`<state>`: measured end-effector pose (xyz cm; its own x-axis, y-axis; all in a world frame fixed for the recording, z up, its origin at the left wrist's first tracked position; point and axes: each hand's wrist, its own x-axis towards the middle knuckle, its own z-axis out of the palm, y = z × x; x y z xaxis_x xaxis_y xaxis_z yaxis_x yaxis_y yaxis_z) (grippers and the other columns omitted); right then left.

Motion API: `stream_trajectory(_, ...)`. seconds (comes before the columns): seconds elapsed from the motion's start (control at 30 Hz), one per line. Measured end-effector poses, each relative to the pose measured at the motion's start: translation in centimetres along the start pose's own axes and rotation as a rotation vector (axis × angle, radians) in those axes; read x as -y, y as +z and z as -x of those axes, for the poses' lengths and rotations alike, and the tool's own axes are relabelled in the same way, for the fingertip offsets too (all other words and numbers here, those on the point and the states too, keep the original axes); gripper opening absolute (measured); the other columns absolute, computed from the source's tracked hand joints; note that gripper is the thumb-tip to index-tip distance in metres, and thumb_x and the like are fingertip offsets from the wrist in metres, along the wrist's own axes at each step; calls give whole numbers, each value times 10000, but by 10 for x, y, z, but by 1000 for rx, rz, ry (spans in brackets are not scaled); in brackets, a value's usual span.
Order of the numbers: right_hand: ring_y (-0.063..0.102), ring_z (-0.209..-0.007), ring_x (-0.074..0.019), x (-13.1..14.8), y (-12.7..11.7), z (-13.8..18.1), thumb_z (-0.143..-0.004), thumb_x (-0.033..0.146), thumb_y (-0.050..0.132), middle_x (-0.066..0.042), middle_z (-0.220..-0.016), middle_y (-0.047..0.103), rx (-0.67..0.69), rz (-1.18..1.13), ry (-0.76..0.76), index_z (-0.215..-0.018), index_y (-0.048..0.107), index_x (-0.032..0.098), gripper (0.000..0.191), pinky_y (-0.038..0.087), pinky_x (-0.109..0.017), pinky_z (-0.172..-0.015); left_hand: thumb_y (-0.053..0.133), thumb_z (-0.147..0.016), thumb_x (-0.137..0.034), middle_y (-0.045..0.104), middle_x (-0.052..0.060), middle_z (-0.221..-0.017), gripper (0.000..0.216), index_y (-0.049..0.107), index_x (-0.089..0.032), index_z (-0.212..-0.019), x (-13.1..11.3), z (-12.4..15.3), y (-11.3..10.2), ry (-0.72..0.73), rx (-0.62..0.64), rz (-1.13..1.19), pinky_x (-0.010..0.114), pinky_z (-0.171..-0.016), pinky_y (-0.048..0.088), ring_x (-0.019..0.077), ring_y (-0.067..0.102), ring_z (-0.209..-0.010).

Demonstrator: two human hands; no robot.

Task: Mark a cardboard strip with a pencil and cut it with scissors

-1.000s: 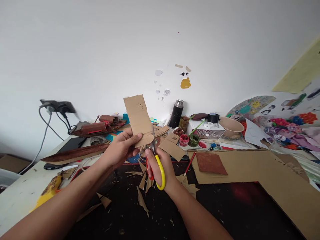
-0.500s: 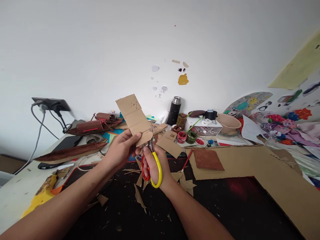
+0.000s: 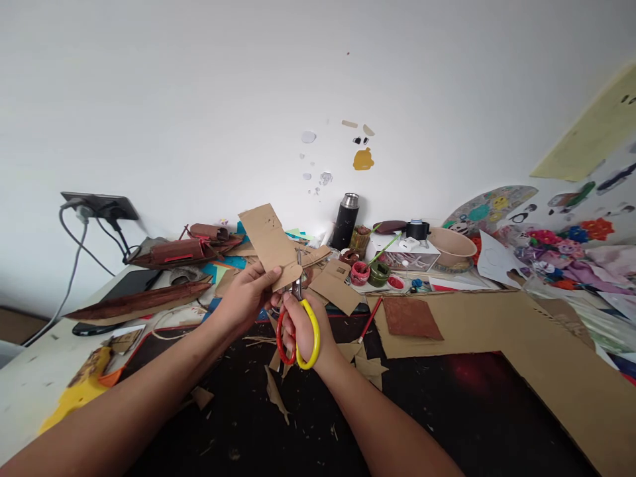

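Note:
My left hand [image 3: 248, 295] pinches the lower end of a tan piece of cardboard [image 3: 271, 238], thumb on its face and fingers behind. The piece tilts up and to the left, and its lower right corner is rounded. My right hand [image 3: 311, 328] grips scissors [image 3: 314, 341] with one yellow and one red handle loop. Their blades point upward at the rounded edge of the cardboard, close to my left fingertips. Part of the blades and some fingers of both hands are hidden. Below lie cardboard scraps [image 3: 275, 394] on a dark mat [image 3: 238, 437].
Behind stand a black flask [image 3: 346, 222] and open paint jars [image 3: 360, 273]. To the left lie a brown cardboard boat model [image 3: 181, 253] and a yellow glue gun [image 3: 79, 391]. At right are a large cut cardboard sheet [image 3: 477, 318], a brown square [image 3: 412, 317] and a red pencil [image 3: 371, 319].
The cardboard has dropped slightly and tipped a little to the right. The scissor handles have spread further apart and shifted slightly left.

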<state>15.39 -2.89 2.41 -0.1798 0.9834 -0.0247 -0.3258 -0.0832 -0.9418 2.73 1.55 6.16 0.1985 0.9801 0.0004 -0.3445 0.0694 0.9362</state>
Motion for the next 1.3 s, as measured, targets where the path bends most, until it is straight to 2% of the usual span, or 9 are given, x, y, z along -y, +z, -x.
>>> stream_trajectory(0.23, 328, -248, -59, -4, 3, 1, -847, 710, 699, 135, -430, 421, 0, -7, 25, -803, 543, 218, 517, 263, -171, -262, 954, -673, -465, 613, -20, -577, 447, 666, -147, -799, 1, -2, -2, -6, 4, -18, 193, -406, 308, 74, 444, -419)
stream_trajectory(0.4, 358, -246, -74, -1, -4, -5, -804, 749, 710, 125, -419, 433, -93, -5, 29, -790, 546, 222, 552, 250, -184, -261, 922, -716, -473, 658, -3, -640, 422, 676, -160, -856, -13, -5, -12, 65, -16, -91, 213, -430, 365, 113, 533, -470)
stream_trajectory(0.57, 374, -264, -64, 17, -18, -13, -743, 771, 745, 115, -443, 455, -202, -55, -11, -836, 628, 184, 606, 240, -179, -280, 855, -800, -518, 743, 70, -739, 399, 700, -166, -907, -29, -8, -28, 38, 109, -281, 273, -486, 468, 197, 660, -558)
stream_trajectory(0.73, 381, -264, -68, 25, -22, -12, -769, 798, 734, 115, -459, 468, -192, -73, -60, -933, 668, 173, 650, 246, -181, -285, 781, -903, -465, 692, 43, -689, 300, 731, -173, -860, -40, -4, -34, -12, 273, -427, 256, -492, 452, 149, 594, -506)
stream_trajectory(0.83, 405, -268, -74, 22, -22, -10, -806, 774, 742, 105, -464, 479, -166, -33, -91, -812, 577, 209, 589, 258, -182, -283, 795, -894, -444, 694, 47, -704, 273, 752, -177, -851, -42, -1, -30, -42, 365, -505, 244, -456, 424, 137, 564, -490)
stream_trajectory(1.0, 448, -282, -91, 21, -21, -8, -811, 686, 781, 95, -475, 499, -171, 25, -75, -764, 509, 231, 531, 266, -189, -280, 791, -880, -545, 708, 67, -773, 369, 771, -177, -885, -36, 3, -23, -90, 290, -402, 240, -470, 465, 150, 589, -562)
stream_trajectory(1.07, 442, -282, -85, 24, -20, -8, -820, 656, 774, 95, -479, 496, -203, 20, -105, -754, 506, 230, 507, 271, -190, -288, 815, -844, -597, 705, 61, -753, 427, 754, -176, -887, -34, 6, -21, -117, 351, -350, 239, -472, 464, 153, 606, -554)
stream_trajectory(1.17, 427, -281, -76, 28, -20, -9, -817, 639, 767, 94, -479, 479, -260, -2, -145, -715, 490, 228, 506, 278, -195, -294, 882, -795, -557, 740, 61, -753, 417, 750, -182, -923, -32, 10, -17, -162, 488, -399, 254, -516, 504, 180, 672, -584)
stream_trajectory(1.3, 430, -285, -77, 30, -21, -9, -831, 637, 746, 95, -480, 469, -303, -19, -167, -720, 500, 228, 491, 285, -199, -296, 873, -812, -540, 736, 70, -687, 395, 750, -165, -793, -25, 8, -12, -135, 329, -345, 260, -524, 512, 175, 666, -562)
